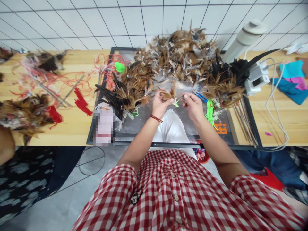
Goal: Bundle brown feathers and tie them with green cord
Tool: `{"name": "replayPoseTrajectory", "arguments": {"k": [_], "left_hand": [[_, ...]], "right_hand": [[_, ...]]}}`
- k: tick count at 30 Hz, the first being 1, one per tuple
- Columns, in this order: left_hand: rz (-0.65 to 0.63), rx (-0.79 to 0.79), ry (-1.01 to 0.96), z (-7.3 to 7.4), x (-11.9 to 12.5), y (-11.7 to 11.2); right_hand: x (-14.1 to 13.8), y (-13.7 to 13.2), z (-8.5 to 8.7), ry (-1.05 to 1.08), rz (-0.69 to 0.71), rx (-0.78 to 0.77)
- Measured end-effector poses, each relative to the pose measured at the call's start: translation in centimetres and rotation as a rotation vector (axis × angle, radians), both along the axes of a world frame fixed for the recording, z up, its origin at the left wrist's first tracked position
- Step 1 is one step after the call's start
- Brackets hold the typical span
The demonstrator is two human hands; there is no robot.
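Note:
Between the fingers of my left hand point(160, 104) is a small bunch of brown feathers point(169, 93), its tips fanning away from me. A bit of bright green string point(176, 103) hangs at the base of the bunch. Close on the right, my right hand point(192, 103) pinches the thin end of the string or a quill; which one is too small to tell. Blue-handled snips point(201, 96) lie just beyond my right hand. A hank of green string point(210, 114) rests beside my right wrist. Behind both hands rises a large heap of brown feathers point(178, 57).
A black-framed tray point(178, 145) lies on the wooden table point(276, 125). Thin sticks point(244, 120) lie at its right, near a white charger point(256, 78) with cable and a pale bottle point(244, 40). Left are red string point(81, 102), more feathers point(29, 112) and another person's arm point(6, 144).

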State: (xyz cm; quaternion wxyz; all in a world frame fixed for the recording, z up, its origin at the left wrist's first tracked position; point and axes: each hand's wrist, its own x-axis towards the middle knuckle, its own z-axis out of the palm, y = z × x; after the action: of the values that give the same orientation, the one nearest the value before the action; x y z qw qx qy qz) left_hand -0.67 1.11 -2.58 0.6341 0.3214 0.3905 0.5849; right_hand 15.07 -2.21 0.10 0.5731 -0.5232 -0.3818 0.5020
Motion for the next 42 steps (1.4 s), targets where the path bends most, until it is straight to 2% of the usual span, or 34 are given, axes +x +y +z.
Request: {"name": "replayPoseTrajectory", "arguments": {"k": [2, 5, 9, 12, 15, 18, 20, 22, 27, 34, 40, 42], "left_hand": [[0.031, 0.006, -0.006, 0.0, 0.0, 0.0], [0.082, 0.022, -0.005, 0.3, 0.1, -0.2], [0.075, 0.040, -0.006, 0.7, 0.3, -0.6], [0.050, 0.003, -0.045, 1.1, 0.5, -0.9], [-0.084, -0.074, 0.012, 1.4, 0.7, -1.4], [-0.198, -0.113, 0.115, 1.7, 0.7, -1.6], [-0.188, -0.121, 0.090, 1.8, 0.6, -1.6], [-0.159, -0.135, 0.014, 1.9, 0.4, -1.4], [-0.072, -0.189, -0.055, 2.0, 0.0, -1.2], [-0.023, -0.085, 0.045, 1.5, 0.4, -1.4], [-0.103, 0.027, 0.181, 1.4, 0.3, -1.6], [-0.097, 0.025, 0.172, 1.4, 0.2, -1.6]], "right_hand": [[0.1, -0.2, 0.2, 0.010, 0.037, -0.050], [-0.1, -0.5, 0.4, -0.041, 0.176, -0.118], [-0.5, -0.8, 0.4, -0.121, 0.298, -0.105], [-0.6, -0.6, 0.2, -0.106, 0.233, -0.085], [-0.6, -0.5, -0.3, -0.118, 0.111, -0.061], [-0.4, -0.7, -0.8, -0.285, 0.139, 0.022], [-0.2, -1.0, -1.0, -0.441, 0.174, 0.108], [-0.1, -1.1, -1.1, -0.561, 0.152, 0.196], [0.2, -1.1, -1.3, -0.647, 0.089, 0.331], [0.5, -1.0, -1.2, -0.797, 0.116, 0.416], [1.3, -0.5, -2.3, -0.883, 0.244, 0.488], [1.3, -0.3, -2.1, -0.913, 0.269, 0.482]]}}
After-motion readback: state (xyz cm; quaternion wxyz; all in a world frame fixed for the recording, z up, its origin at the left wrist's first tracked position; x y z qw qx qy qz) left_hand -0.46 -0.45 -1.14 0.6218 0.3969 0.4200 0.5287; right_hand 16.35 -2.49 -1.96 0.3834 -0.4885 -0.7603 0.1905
